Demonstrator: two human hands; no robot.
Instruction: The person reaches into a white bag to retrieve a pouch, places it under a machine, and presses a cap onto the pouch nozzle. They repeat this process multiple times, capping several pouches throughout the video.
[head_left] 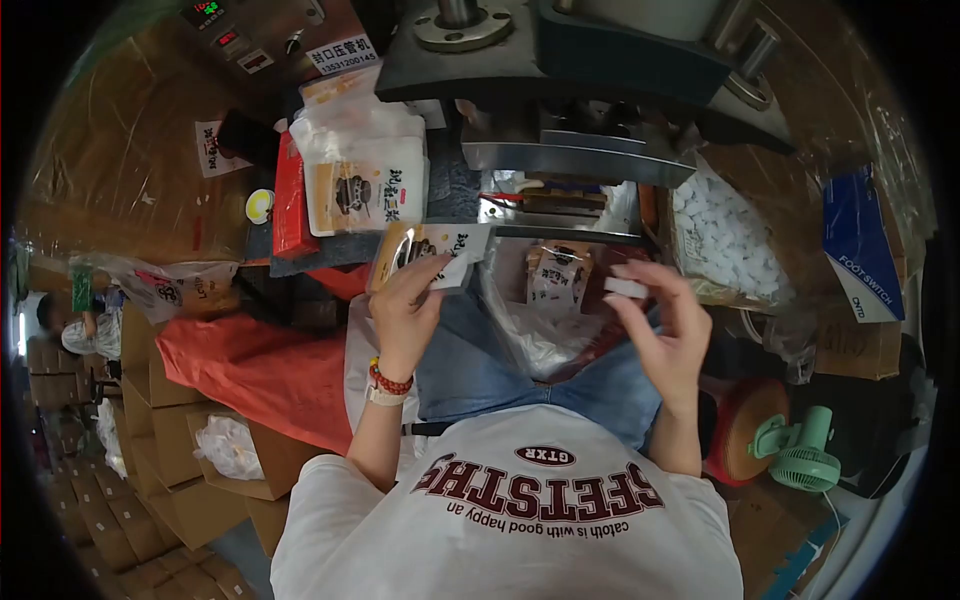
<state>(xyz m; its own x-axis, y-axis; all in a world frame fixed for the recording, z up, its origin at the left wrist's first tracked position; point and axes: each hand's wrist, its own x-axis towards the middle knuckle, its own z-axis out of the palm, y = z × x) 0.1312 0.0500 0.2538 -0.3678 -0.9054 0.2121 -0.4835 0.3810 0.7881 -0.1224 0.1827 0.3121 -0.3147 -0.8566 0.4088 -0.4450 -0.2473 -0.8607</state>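
My left hand point(408, 310) grips a printed plastic pouch point(432, 248) by its lower edge, fingers closed over its front. Between the thumb and fingers of my right hand point(672, 325) is a small white plastic piece point(626, 288), apart from the pouch. Its exact shape is hard to make out. Beyond both hands stands a sealing machine with a metal guard point(575, 160). Over my lap, a clear plastic bag point(530, 335) holds more printed pouches point(558, 275).
A stack of pouches point(365, 185) lies beside a red box point(293, 200) at the left. Many small white pieces point(725, 230) fill a carton at the right, near a blue box point(862, 250). A green fan point(803, 452) stands lower right. Cardboard boxes point(190, 480) crowd the lower left.
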